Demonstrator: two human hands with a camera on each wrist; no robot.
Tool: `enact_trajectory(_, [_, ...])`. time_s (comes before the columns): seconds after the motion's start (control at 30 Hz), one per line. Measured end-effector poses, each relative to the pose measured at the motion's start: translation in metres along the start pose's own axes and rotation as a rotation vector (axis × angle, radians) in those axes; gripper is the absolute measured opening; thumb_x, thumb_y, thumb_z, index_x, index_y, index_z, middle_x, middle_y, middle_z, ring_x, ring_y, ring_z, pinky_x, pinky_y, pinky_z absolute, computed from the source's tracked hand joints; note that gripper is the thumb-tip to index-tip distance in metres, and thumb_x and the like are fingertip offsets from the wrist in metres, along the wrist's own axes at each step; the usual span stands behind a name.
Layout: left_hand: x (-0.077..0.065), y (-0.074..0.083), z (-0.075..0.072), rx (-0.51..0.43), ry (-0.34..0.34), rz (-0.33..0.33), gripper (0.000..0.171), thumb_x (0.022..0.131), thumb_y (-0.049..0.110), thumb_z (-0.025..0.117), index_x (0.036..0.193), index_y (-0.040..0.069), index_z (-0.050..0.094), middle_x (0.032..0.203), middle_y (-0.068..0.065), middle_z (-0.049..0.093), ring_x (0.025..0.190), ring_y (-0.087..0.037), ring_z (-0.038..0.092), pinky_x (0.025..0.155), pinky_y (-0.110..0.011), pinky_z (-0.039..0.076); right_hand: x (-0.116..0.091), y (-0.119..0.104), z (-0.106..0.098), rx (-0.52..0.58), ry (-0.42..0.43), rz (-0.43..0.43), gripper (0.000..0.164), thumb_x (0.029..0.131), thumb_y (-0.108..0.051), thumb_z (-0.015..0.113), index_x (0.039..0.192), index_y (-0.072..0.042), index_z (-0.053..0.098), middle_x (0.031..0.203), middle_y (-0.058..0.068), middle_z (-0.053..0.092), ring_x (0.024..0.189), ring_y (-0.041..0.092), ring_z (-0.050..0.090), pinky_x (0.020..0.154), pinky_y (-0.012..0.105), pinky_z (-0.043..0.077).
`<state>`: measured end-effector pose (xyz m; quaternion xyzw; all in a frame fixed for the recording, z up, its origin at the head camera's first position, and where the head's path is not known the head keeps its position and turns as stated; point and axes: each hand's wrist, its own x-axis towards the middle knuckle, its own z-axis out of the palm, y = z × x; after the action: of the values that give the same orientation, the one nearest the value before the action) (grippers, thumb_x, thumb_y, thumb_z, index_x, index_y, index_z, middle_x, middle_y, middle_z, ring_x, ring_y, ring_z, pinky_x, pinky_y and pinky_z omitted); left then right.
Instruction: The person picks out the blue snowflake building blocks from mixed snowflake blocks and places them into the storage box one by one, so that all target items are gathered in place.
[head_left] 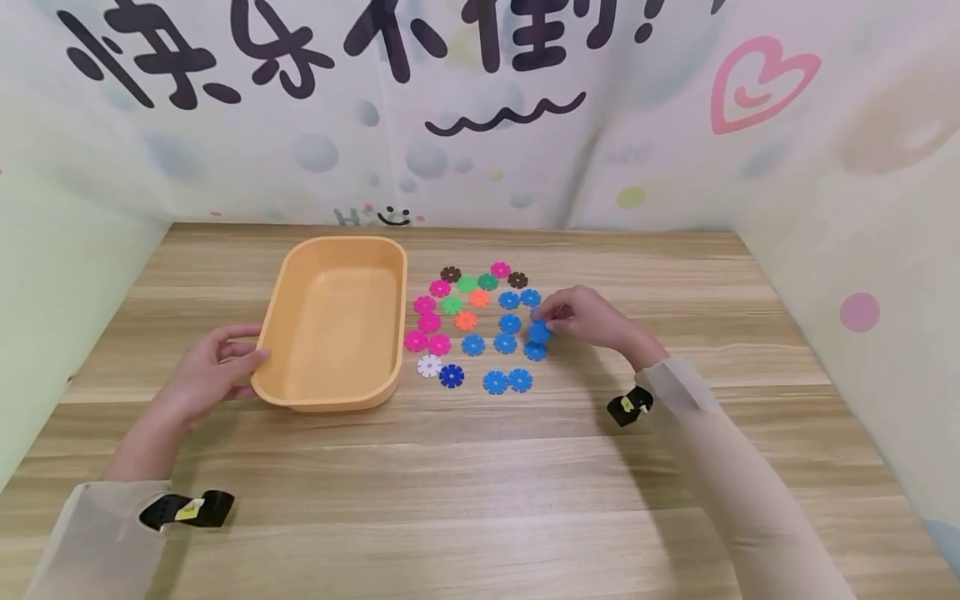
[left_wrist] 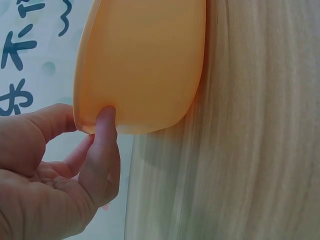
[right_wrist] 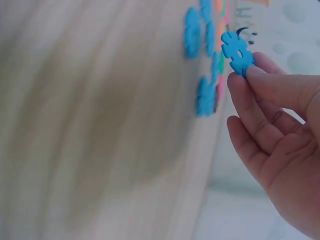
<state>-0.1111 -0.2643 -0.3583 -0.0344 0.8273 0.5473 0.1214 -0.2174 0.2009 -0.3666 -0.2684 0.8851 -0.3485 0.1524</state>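
In the head view, an orange plastic basin (head_left: 341, 333) stands on the wooden table, its inside bare. My left hand (head_left: 206, 373) grips its left edge. The left wrist view shows the thumb and a finger of that hand (left_wrist: 65, 160) pinching the basin's corner (left_wrist: 145, 65). To the right, my right hand (head_left: 588, 317) pinches a blue snowflake disc (head_left: 539, 332) between thumb and finger. That disc (right_wrist: 238, 52) appears lifted off the table in the right wrist view. Several more blue discs (head_left: 505, 342) lie just left of this hand.
Pink discs (head_left: 425, 305) lie along the basin's right side. Among the others are brown (head_left: 451, 274), green (head_left: 452, 305), orange (head_left: 465, 321), white (head_left: 429, 366) and dark blue (head_left: 452, 377) discs. A printed cloth (head_left: 480, 175) hangs behind the table.
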Motion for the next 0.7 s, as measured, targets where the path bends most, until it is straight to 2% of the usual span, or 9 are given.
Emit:
enact_trajectory(0.3, [-0.001, 0.000, 0.000, 0.005, 0.002, 0.009, 0.057, 0.095, 0.019, 0.051, 0.135, -0.011, 0.024, 0.110, -0.023, 0.046, 0.075, -0.005, 0.060, 0.065, -0.031, 0.057, 0.025, -0.038, 0.004, -0.019, -0.024, -0.080, 0.020, 0.084, 0.005, 0.062, 0.102, 0.000, 0.068, 0.101, 0.008, 0.065, 0.094, 0.020, 0.060, 0.085, 0.033, 0.051])
enact_trajectory(0.57, [0.000, -0.001, -0.001, -0.016, 0.006, 0.017, 0.058, 0.094, 0.019, 0.053, 0.135, -0.011, 0.025, 0.100, -0.008, 0.050, 0.075, -0.006, 0.061, 0.065, -0.031, 0.057, 0.051, -0.073, 0.014, -0.056, -0.063, -0.159, 0.017, 0.085, 0.000, 0.063, 0.101, -0.003, 0.069, 0.096, 0.004, 0.066, 0.086, 0.014, 0.059, 0.077, 0.026, 0.052])
enact_trajectory(0.7, [0.000, -0.001, 0.000, -0.012, 0.007, 0.016, 0.057, 0.094, 0.019, 0.052, 0.135, -0.011, 0.024, 0.105, -0.016, 0.049, 0.075, -0.005, 0.060, 0.065, -0.031, 0.057, 0.063, -0.094, 0.021, -0.073, -0.085, -0.202, 0.018, 0.085, 0.001, 0.063, 0.101, -0.003, 0.070, 0.095, 0.003, 0.065, 0.085, 0.013, 0.059, 0.076, 0.021, 0.051])
